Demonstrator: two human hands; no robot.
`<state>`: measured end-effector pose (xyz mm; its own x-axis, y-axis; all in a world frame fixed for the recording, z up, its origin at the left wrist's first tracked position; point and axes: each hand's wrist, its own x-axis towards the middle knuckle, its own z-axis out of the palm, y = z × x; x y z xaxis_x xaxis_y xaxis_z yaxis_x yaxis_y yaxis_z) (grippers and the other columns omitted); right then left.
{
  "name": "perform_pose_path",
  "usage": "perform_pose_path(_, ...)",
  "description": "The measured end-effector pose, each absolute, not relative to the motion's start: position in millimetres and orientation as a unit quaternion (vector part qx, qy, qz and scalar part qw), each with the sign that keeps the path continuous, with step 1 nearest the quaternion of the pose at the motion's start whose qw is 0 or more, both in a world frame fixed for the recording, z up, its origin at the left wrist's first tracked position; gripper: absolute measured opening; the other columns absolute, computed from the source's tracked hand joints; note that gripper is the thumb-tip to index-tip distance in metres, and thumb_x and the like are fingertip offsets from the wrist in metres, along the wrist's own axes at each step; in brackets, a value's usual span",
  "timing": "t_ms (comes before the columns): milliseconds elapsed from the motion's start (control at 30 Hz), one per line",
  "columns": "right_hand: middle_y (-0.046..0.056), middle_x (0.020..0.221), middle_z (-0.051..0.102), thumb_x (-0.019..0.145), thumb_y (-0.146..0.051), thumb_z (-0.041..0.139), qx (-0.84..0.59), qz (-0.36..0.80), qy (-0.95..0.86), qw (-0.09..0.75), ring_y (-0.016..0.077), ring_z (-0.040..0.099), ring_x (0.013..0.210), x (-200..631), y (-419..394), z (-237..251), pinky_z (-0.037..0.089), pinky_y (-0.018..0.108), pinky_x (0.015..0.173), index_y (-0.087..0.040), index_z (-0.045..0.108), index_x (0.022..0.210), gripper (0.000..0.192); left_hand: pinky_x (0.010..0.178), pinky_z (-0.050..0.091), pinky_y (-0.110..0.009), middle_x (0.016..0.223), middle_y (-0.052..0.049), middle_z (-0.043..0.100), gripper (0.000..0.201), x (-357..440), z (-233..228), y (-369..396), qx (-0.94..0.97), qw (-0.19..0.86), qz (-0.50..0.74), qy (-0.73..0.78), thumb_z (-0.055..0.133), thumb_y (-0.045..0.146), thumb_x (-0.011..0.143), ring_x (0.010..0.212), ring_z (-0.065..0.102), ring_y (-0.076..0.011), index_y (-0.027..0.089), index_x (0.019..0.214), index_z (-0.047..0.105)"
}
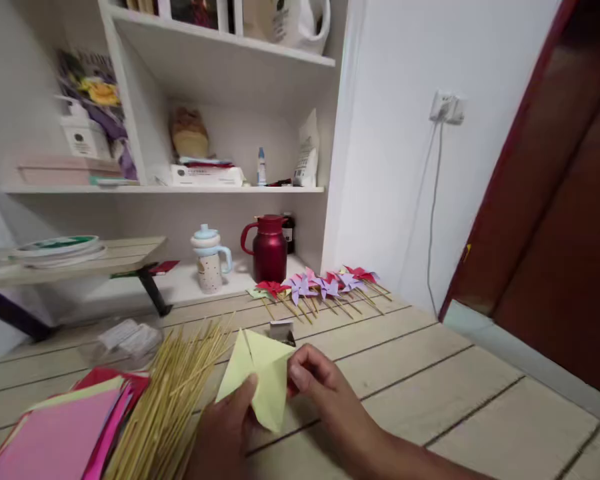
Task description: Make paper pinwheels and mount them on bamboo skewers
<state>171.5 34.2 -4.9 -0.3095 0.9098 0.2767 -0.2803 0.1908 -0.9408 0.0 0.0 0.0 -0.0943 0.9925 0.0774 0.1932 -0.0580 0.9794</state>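
Note:
Both my hands hold a pale yellow folded paper low over the wooden table. My left hand pinches its lower left edge with the thumb on top. My right hand grips its right corner. A bundle of thin bamboo sticks lies fanned out just left of my left hand. Beside the sticks lies a stack of pink, red and pale coloured paper sheets. A row of finished paper pinwheels on sticks, red, purple and pink, lies at the table's far edge.
A small metal clip-like object sits behind the paper. A clear plastic bag lies at the left. Behind stand a red thermos jug, a spotted cup with a blue lid and white shelves. A dark red door is at the right.

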Motion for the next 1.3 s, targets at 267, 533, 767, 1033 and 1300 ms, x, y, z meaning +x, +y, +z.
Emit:
perform_pose_path(267, 0.000, 0.070, 0.062, 0.080, -0.033, 0.075, -0.259, 0.594, -0.570, 0.506, 0.0132, 0.054, 0.069, 172.9, 35.8, -7.1, 0.042, 0.025, 0.068, -0.016, 0.073, 0.085, 0.018, 0.071, 0.056, -0.030, 0.077, -0.007, 0.078, 0.020, 4.0, 2.9, -4.4, 0.510, 0.433, 0.500, 0.550, 0.075, 0.035, 0.065, 0.075, 0.070, -0.0265, 0.020, 0.077, 0.079)
perform_pose_path(533, 0.000, 0.068, 0.061, 0.074, -0.041, 0.079, -0.272, 0.635, -0.553, 0.466, 0.0089, 0.050, 0.055, 170.7, 33.5, -5.7, 0.041, 0.023, 0.055, -0.017, 0.076, 0.089, 0.029, 0.076, 0.056, -0.030, 0.071, -0.004, 0.076, 0.007, 14.2, 9.1, -3.7, 0.442, 0.476, 0.518, 0.557, 0.074, 0.024, 0.059, 0.074, 0.071, -0.0259, 0.023, 0.065, 0.077)
perform_pose_path(767, -0.003, 0.074, 0.056, 0.077, -0.037, 0.078, -0.269, 0.627, -0.548, 0.483, 0.0096, 0.050, 0.063, 173.2, 34.7, -7.4, 0.040, 0.023, 0.061, -0.020, 0.067, 0.108, 0.038, 0.068, 0.056, -0.030, 0.069, -0.005, 0.076, 0.010, 15.9, 10.9, -4.4, 0.444, 0.452, 0.507, 0.584, 0.069, 0.025, 0.064, 0.068, 0.069, -0.0250, 0.022, 0.066, 0.078)
perform_pose_path(1033, -0.006, 0.073, 0.051, 0.067, -0.019, 0.079, -0.300, 0.607, -0.555, 0.483, 0.0114, 0.045, 0.068, 168.4, 32.3, -12.2, 0.038, 0.023, 0.062, -0.020, 0.050, 0.082, 0.033, 0.065, 0.054, -0.033, 0.067, -0.006, 0.074, 0.023, 10.0, 5.1, -1.9, 0.512, 0.381, 0.493, 0.591, 0.062, 0.039, 0.071, 0.062, 0.065, -0.0249, 0.022, 0.070, 0.077)
perform_pose_path(1300, -0.001, 0.076, 0.058, 0.076, -0.008, 0.065, -0.336, 0.338, -0.712, 0.515, 0.0151, 0.056, 0.075, 175.3, 26.8, -1.5, 0.043, 0.027, 0.070, -0.019, 0.061, 0.074, 0.012, 0.053, 0.053, -0.030, 0.055, -0.008, 0.069, 0.032, 24.5, 26.0, -5.6, 0.406, 0.430, 0.535, 0.604, 0.067, 0.049, 0.064, 0.054, 0.062, -0.0223, 0.020, 0.053, 0.072)
